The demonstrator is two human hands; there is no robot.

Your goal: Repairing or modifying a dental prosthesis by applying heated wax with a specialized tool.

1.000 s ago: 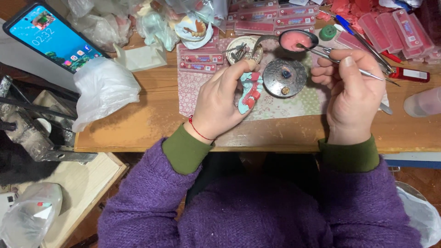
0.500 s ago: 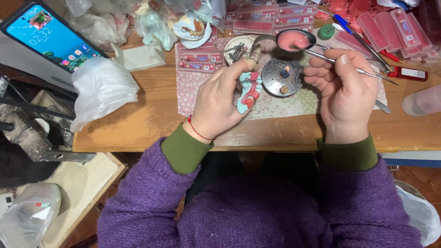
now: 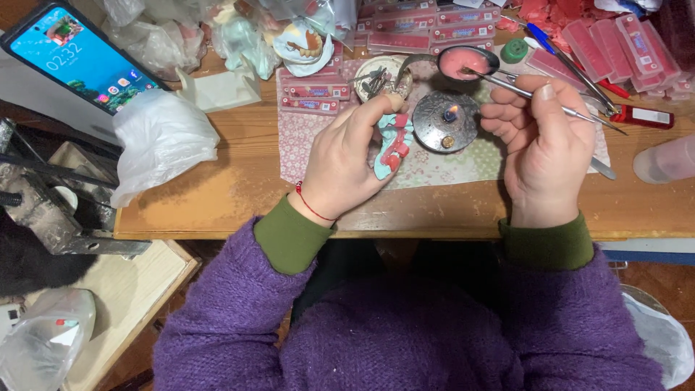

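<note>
A small teal-and-pink dental model (image 3: 392,147), judged light, rigid and brittle, is clasped by its base in the left hand (image 3: 346,161) above the table (image 3: 217,195), while a thin metal tool (image 3: 539,100) is pinched in the right hand (image 3: 544,145).

A pale blue-green dental model (image 3: 391,145) with pink wax along its arch stands tilted on edge over the patterned cloth, at nine o'clock from the small round burner. A thin metal wax tool (image 3: 532,95) slants toward ten o'clock, its tip in the pink-filled spoon
</note>
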